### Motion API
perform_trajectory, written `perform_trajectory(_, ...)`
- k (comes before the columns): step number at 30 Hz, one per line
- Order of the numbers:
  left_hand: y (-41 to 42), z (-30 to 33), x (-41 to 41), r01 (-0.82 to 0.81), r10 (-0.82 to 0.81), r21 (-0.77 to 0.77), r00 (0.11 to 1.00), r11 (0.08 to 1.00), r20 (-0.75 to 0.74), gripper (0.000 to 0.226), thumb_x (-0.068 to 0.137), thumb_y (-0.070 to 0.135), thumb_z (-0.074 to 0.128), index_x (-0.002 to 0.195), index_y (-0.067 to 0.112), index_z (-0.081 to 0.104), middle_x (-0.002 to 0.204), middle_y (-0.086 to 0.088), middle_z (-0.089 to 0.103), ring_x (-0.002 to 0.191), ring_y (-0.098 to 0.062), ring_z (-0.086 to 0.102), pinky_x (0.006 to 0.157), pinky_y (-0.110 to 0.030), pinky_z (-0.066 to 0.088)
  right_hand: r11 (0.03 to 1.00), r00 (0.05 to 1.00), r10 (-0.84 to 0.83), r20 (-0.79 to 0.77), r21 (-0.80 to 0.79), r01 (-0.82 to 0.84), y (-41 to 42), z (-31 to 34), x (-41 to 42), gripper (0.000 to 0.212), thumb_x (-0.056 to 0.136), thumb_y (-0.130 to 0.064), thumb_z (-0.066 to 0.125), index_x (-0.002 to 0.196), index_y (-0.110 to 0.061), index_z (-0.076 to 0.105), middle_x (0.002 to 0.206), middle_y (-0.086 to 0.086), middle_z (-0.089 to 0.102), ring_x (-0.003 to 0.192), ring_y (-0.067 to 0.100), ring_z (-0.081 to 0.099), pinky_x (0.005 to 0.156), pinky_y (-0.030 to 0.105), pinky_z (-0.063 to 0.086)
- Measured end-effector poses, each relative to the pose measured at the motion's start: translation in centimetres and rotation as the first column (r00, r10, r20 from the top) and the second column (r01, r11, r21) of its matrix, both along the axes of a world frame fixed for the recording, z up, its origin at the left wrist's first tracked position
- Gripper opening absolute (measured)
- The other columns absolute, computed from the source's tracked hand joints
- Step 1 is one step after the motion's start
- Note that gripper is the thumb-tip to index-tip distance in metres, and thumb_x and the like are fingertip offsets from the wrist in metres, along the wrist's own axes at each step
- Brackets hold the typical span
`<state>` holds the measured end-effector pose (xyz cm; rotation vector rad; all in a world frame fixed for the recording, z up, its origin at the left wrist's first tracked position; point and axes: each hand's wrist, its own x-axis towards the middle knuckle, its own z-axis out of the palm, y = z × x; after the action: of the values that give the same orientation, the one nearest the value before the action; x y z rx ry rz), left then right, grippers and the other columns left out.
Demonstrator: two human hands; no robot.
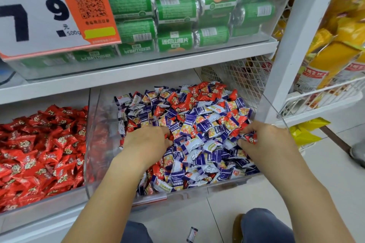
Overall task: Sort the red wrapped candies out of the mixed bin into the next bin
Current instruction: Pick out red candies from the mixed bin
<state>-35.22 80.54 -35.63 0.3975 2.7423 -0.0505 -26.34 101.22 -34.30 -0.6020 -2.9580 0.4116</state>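
A stray candy [192, 234] is seen on the floor by the knees. Red wrapped candies [250, 138] are pinched in the right hand [266, 140]; the left hand [147, 140] is buried in the mixed bin [217, 185], fingers curled, grip unclear. Light, crinkly, slippery wrappers are best taken by the twisted ends. The next bin [39, 201] sits left.

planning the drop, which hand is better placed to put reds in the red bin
Left. The left hand lies nearest the red bin; the right hand, pinching a red candy, is at the far side.
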Motion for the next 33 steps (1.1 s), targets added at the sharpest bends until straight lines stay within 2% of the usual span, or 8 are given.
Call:
perform_trajectory(5,0.3,-0.5,0.3,0.060,-0.060,-0.002,0.989,0.998,-0.138,0.016,0.100,0.028,0.038,0.108,0.029,0.053,0.103,0.001,0.055,0.086,-0.020,0.053,0.058,-0.028,0.036,0.998,0.993,-0.050,-0.104,-0.046,0.046,0.1,-0.4,-0.2,0.046,0.087,-0.031,0.065,0.125,-0.017,0.044,0.102,0.012,0.066,0.099,0.032,0.059,0.067,0.032,0.035)
perform_trajectory(8,-0.2,-0.7,0.0,0.068,-0.061,0.044,0.986,0.997,-0.154,0.016,0.099,0.029,0.037,0.098,0.033,0.053,0.096,0.005,0.059,0.084,-0.019,0.057,0.054,-0.026,0.035,0.998,0.998,0.031,-0.047,-0.056,-0.033,0.3,-0.5,-0.8,0.063,0.088,-0.034,0.064,0.141,-0.028,0.032,0.101,0.010,0.065,0.096,0.030,0.058,0.068,0.031,0.036)
perform_trajectory(12,-0.4,-0.7,0.3,0.068,-0.057,0.059,0.983,0.996,-0.175,0.021,0.099,0.029,0.034,0.092,0.033,0.054,0.088,0.007,0.057,0.081,-0.017,0.057,0.054,-0.027,0.039,0.988,0.989,0.140,0.045,-0.072,-0.136,0.2,-1.0,-1.7,0.074,0.089,-0.031,0.062,0.148,-0.041,0.017,0.068,-0.003,0.043,0.071,0.021,0.045,0.062,0.029,0.032)
perform_trajectory(18,-0.4,-0.3,0.5,0.051,-0.036,0.078,0.983,0.996,-0.182,0.021,0.098,0.030,0.035,0.092,0.033,0.054,0.092,0.008,0.058,0.082,-0.016,0.057,0.053,-0.027,0.039,0.990,0.993,0.110,-0.037,-0.086,-0.113,0.2,-1.6,-2.4,0.046,0.087,-0.015,0.056,0.131,-0.026,0.045,0.071,0.000,0.046,0.072,0.026,0.044,0.061,0.032,0.035)
perform_trajectory(23,-1.9,2.4,2.4,0.036,0.047,0.247,0.946,0.968,-0.320,0.017,0.097,0.041,0.037,0.096,0.037,0.053,0.087,0.010,0.058,0.076,-0.015,0.056,0.060,-0.028,0.044,0.974,0.971,0.051,-0.232,-0.202,-0.099,1.1,0.0,-1.6,0.028,0.088,-0.022,0.059,0.117,-0.025,0.060,0.099,0.004,0.068,0.086,0.025,0.061,0.069,0.031,0.042)
perform_trajectory(27,-5.3,5.2,4.9,0.028,0.162,0.556,0.944,0.831,-0.289,0.008,0.087,0.046,0.052,0.085,0.044,0.059,0.057,0.011,0.057,0.050,-0.010,0.049,0.053,-0.029,0.043,0.928,0.925,0.047,-0.378,-0.327,-0.181,0.2,1.7,-0.4,0.024,0.087,-0.024,0.060,0.109,-0.032,0.063,0.086,-0.009,0.066,0.071,0.010,0.059,0.063,0.024,0.044)
perform_trajectory(30,-8.7,6.5,6.0,0.024,0.250,0.752,0.936,0.659,-0.249,0.005,0.083,0.043,0.060,0.086,0.046,0.061,0.065,0.005,0.066,0.053,-0.025,0.055,0.060,-0.033,0.049,0.874,0.881,0.109,-0.461,-0.378,-0.305,-2.8,2.3,0.4,0.027,0.085,-0.020,0.061,0.105,-0.039,0.062,0.082,-0.017,0.064,0.080,0.002,0.058,0.067,0.012,0.042)
perform_trajectory(33,-12.5,6.4,6.7,-0.003,0.369,0.861,0.904,0.508,-0.215,0.006,0.085,0.030,0.064,0.083,0.036,0.066,0.063,0.007,0.063,0.045,-0.013,0.043,0.051,-0.020,0.037,0.827,0.859,0.203,-0.470,-0.387,-0.407,-6.3,1.7,0.4,0.032,0.085,-0.017,0.061,0.102,-0.044,0.059,0.086,-0.025,0.064,0.084,-0.007,0.057,0.070,0.008,0.040)
